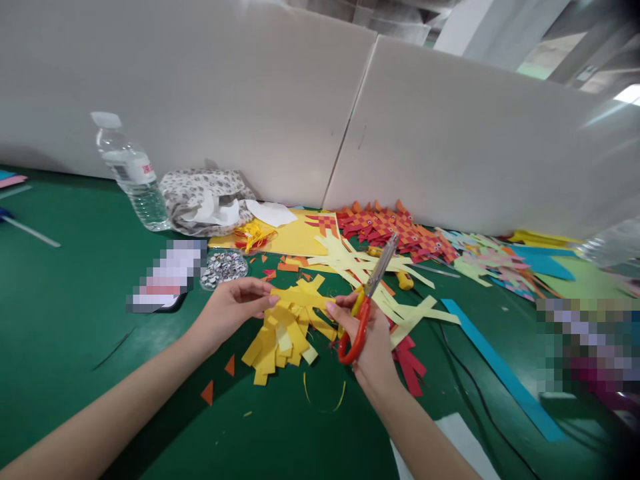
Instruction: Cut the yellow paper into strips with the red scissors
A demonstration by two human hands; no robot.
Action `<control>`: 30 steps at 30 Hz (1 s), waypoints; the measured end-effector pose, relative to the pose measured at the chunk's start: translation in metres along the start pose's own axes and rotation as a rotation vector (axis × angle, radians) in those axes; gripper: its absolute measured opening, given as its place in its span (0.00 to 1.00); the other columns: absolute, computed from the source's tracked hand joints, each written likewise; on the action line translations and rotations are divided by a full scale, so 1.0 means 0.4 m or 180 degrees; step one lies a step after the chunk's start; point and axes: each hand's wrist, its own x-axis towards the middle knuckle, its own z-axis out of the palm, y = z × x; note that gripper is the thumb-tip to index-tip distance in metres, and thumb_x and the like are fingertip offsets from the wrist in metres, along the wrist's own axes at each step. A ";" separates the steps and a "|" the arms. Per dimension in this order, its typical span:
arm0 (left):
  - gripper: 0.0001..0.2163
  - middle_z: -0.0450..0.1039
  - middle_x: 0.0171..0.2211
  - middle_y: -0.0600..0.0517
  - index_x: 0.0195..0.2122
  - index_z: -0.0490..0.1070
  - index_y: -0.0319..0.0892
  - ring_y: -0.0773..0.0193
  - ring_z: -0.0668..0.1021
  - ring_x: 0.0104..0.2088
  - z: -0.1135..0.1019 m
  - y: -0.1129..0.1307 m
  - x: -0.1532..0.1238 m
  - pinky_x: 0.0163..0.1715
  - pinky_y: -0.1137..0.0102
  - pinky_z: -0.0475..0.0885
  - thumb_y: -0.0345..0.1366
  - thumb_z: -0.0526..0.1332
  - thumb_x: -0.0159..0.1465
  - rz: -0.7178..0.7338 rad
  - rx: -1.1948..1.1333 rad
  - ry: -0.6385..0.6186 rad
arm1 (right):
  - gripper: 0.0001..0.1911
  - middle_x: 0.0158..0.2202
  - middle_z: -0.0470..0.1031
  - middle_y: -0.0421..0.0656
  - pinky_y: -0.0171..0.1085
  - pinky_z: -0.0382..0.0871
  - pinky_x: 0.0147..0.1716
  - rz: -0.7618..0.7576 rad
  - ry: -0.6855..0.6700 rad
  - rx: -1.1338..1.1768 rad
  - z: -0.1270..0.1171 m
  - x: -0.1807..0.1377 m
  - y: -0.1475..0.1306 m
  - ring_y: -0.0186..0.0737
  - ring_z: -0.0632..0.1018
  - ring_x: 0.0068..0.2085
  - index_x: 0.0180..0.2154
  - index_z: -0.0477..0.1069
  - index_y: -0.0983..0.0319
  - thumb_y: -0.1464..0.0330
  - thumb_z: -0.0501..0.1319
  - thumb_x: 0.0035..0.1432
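Note:
Between my two hands a yellow strip (299, 298), paper or felt, is held level above the green table. Its left end is pinched by the thumb and fingers of my left hand (235, 308). My right hand (374, 350) grips the right end with thumb and fingertips. Scissors (383, 265) with red and yellow handles also sit in the right hand, blades pointing up and away. Just below the strip lies a heap of short yellow pieces (273, 340). Pale yellow strips (415, 320) and red strips (411, 370) spread beside my right hand.
A phone (173, 273), a water bottle (131, 175) and a dish of small round pieces (223, 268) stand at left. Woven red-orange pieces (395, 230) line the white partition (250, 100). A blue strip (505, 370) and a dark cord (470, 380) lie at right.

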 end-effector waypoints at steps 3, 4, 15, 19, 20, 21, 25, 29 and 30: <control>0.10 0.76 0.28 0.53 0.29 0.75 0.42 0.67 0.76 0.30 0.000 0.005 -0.001 0.27 0.76 0.71 0.39 0.69 0.47 -0.0017 0.0010 0.0002 | 0.18 0.28 0.72 0.37 0.38 0.71 0.37 0.0026 -0.0017 0.0070 -0.001 0.000 0.001 0.34 0.75 0.31 0.27 0.66 0.61 0.69 0.72 0.34; 0.10 0.76 0.28 0.53 0.29 0.75 0.42 0.67 0.76 0.30 0.000 0.006 -0.002 0.27 0.76 0.71 0.39 0.69 0.47 -0.0029 0.0010 0.0005 | 0.18 0.28 0.72 0.37 0.38 0.71 0.37 0.0041 -0.0028 0.0087 -0.001 0.000 0.001 0.34 0.75 0.31 0.27 0.66 0.61 0.69 0.72 0.34; 0.09 0.77 0.27 0.52 0.30 0.75 0.42 0.66 0.78 0.31 -0.006 0.007 0.001 0.27 0.76 0.71 0.39 0.68 0.50 -0.0228 -0.0077 -0.0105 | 0.16 0.26 0.72 0.37 0.37 0.72 0.33 -0.0028 0.0055 0.0087 -0.003 -0.001 0.002 0.34 0.76 0.27 0.27 0.65 0.61 0.67 0.71 0.38; 0.08 0.76 0.26 0.53 0.29 0.75 0.42 0.67 0.77 0.29 -0.006 0.010 -0.001 0.26 0.77 0.70 0.39 0.68 0.50 -0.0409 -0.0197 -0.0191 | 0.17 0.23 0.71 0.34 0.31 0.70 0.27 -0.0027 0.0063 0.0065 -0.005 -0.004 -0.002 0.30 0.74 0.23 0.27 0.63 0.61 0.68 0.71 0.38; 0.07 0.75 0.24 0.53 0.29 0.75 0.41 0.68 0.77 0.27 -0.006 0.009 -0.002 0.25 0.78 0.70 0.38 0.68 0.51 -0.0416 -0.0221 -0.0233 | 0.17 0.22 0.70 0.33 0.30 0.69 0.25 -0.0017 0.0061 0.0049 -0.005 -0.005 -0.003 0.29 0.73 0.22 0.27 0.63 0.61 0.68 0.71 0.39; 0.07 0.74 0.22 0.54 0.29 0.75 0.42 0.70 0.76 0.25 -0.007 0.009 -0.003 0.25 0.78 0.70 0.38 0.68 0.51 -0.0415 -0.0245 -0.0271 | 0.17 0.22 0.70 0.33 0.30 0.69 0.24 -0.0014 0.0063 0.0043 -0.006 -0.006 -0.004 0.28 0.72 0.21 0.27 0.63 0.61 0.68 0.71 0.39; 0.07 0.75 0.22 0.55 0.30 0.74 0.42 0.70 0.76 0.24 -0.010 0.011 -0.007 0.26 0.77 0.70 0.37 0.67 0.51 -0.0402 -0.0318 -0.0358 | 0.17 0.23 0.71 0.34 0.32 0.71 0.28 -0.0011 0.0064 0.0152 -0.002 -0.006 -0.009 0.29 0.73 0.22 0.27 0.63 0.61 0.68 0.71 0.39; 0.08 0.78 0.32 0.51 0.30 0.73 0.42 0.63 0.79 0.35 -0.005 0.020 -0.009 0.32 0.74 0.72 0.40 0.66 0.53 -0.0325 -0.0311 -0.0343 | 0.17 0.24 0.72 0.35 0.38 0.72 0.35 -0.0002 0.0142 0.0271 0.004 -0.004 -0.012 0.34 0.77 0.26 0.26 0.63 0.61 0.67 0.71 0.38; 0.08 0.78 0.33 0.51 0.30 0.72 0.43 0.63 0.79 0.36 -0.003 0.022 -0.009 0.33 0.73 0.72 0.41 0.65 0.53 -0.0299 -0.0294 -0.0309 | 0.17 0.23 0.72 0.35 0.38 0.72 0.36 -0.0011 0.0119 0.0298 0.004 -0.004 -0.012 0.35 0.77 0.27 0.26 0.63 0.61 0.67 0.71 0.38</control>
